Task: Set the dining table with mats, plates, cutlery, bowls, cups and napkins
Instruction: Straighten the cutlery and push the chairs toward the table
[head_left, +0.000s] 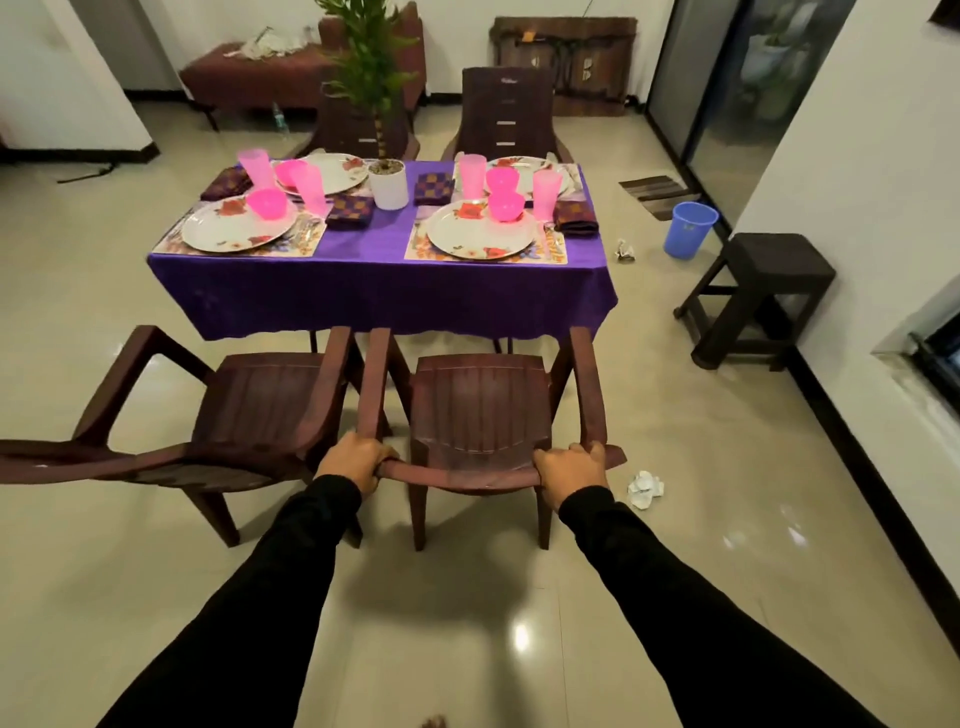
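Note:
A table under a purple cloth (363, 291) carries several place settings: floral mats (550, 254), white flowered plates (480, 236), pink bowls (506, 206), pink cups (546, 195), folded checked napkins (350, 212) and cutlery (549, 240) beside the plates. A brown plastic chair (480, 405) stands at the table's near right side, facing it. My left hand (352, 460) grips the left end of its top rail and my right hand (571, 473) grips the right end.
A second brown chair (223, 410) stands to the left, angled outward. Two more chairs are behind the table. A potted plant (388, 182) sits mid-table. A blue bucket (690, 229), dark stool (758, 296) and crumpled paper (645, 488) lie on the floor at right.

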